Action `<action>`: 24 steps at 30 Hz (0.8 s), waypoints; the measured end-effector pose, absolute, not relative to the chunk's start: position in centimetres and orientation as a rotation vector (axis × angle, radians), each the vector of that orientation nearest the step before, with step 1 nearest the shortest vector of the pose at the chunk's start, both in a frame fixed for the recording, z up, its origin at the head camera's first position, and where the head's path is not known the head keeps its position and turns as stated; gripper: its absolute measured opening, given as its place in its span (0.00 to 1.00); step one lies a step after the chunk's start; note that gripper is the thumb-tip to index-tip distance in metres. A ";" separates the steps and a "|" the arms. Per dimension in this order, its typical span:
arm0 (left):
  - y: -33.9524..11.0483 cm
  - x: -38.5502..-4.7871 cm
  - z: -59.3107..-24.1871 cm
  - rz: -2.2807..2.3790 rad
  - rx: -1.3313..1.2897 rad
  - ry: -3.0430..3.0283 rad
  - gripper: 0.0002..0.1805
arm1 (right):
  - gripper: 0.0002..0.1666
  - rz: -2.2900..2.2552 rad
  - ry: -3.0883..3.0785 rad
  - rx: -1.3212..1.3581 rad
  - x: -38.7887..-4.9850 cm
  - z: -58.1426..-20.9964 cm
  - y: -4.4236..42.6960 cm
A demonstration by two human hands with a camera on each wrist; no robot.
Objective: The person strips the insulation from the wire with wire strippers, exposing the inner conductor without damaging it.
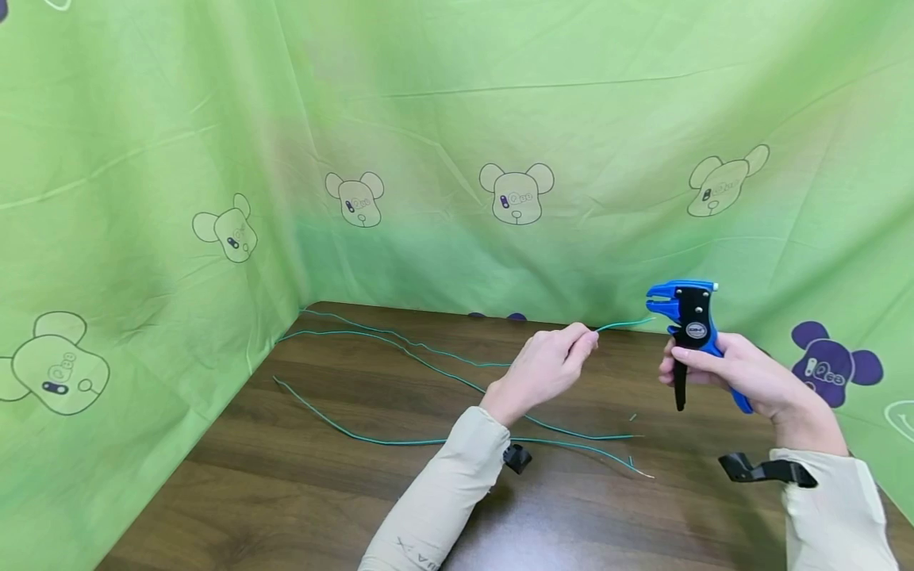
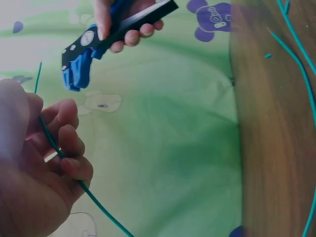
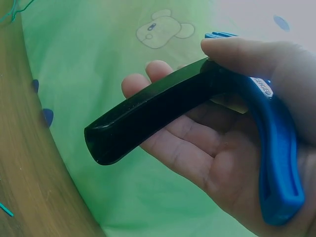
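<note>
My left hand (image 1: pixel 546 361) pinches a thin green wire (image 1: pixel 624 323) between thumb and forefinger, its free end pointing right. In the left wrist view the same wire (image 2: pixel 106 212) runs across the palm and past the curled fingers. My right hand (image 1: pixel 750 377) grips a blue and black wire stripper (image 1: pixel 691 317) by its handles, which stand spread apart. The stripper's blue nose faces left, a short way from the wire's tip and not touching it. In the right wrist view the black handle (image 3: pixel 148 116) crosses the fingers and the blue handle (image 3: pixel 279 168) lies against the palm.
Two more green wires lie on the brown wooden table (image 1: pixel 343 492): a middle wire (image 1: pixel 428 366) and a front wire (image 1: pixel 400 442), with bared right ends. Small green insulation scraps (image 1: pixel 632 417) lie near those ends. A green printed cloth (image 1: pixel 443 119) hangs behind and at the sides.
</note>
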State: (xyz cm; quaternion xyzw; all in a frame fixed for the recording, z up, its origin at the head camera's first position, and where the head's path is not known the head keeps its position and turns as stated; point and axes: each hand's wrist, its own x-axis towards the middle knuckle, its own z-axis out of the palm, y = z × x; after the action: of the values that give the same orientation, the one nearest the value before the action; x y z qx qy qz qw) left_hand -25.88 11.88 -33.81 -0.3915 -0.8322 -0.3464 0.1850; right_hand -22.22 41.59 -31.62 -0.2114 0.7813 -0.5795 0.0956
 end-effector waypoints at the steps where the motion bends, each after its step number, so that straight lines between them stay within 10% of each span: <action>1: 11.7 -25.8 -33.7 -0.980 -1.106 -2.339 0.17 | 0.11 -1.715 2.317 -0.631 -22.2 -31.6 41.5; 24: 7.4 -24.6 -32.2 -0.970 -1.206 -2.124 0.12 | 0.12 -1.696 2.331 -0.707 -21.6 -31.2 39.8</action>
State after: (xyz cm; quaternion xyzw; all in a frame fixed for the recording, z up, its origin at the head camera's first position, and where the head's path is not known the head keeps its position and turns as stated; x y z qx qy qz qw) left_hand -24.59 7.40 -32.20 -0.4440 -0.7816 -0.3571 0.2538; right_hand -21.64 39.83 -31.15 -0.2372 0.7824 -0.5694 0.0864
